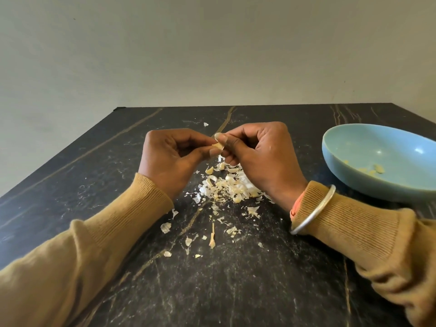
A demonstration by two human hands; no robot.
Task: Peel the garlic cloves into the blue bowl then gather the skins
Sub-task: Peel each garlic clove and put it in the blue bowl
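My left hand (169, 156) and my right hand (257, 152) meet above the table, and both pinch one small garlic clove (218, 146) between thumb and fingertips. Below them lies a pile of pale garlic skins and cloves (226, 185). Loose skin flakes (166, 227) and a dry stem (212, 239) are scattered nearer to me. The blue bowl (354, 178) stands at the right, with a few peeled cloves (377, 168) inside.
The dark marble-patterned table (94, 175) ends at a far edge against a plain wall. A single skin flake (205, 124) lies beyond my hands. My right wrist wears a silver bangle (313, 211).
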